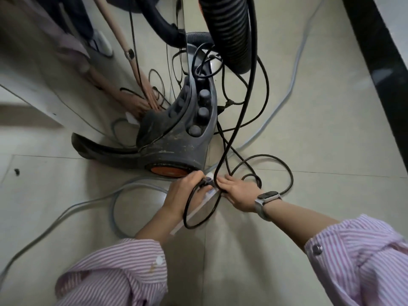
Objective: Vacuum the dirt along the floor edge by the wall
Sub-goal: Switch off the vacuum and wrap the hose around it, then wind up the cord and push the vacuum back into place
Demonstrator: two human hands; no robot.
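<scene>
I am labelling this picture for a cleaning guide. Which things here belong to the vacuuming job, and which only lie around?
For the job:
- dusty grey vacuum cleaner body
- black ribbed hose
- black power cable
- dark plug, pinched by the left hand
- white power strip, touched by the right hand

Only lying around:
- pale grey cable on the tiled floor
- grey wristwatch

Single head cam — wide-angle, looks steeply down at floor [287,239], close over both forearms; vacuum base [176,149] just beyond — no second view.
</scene>
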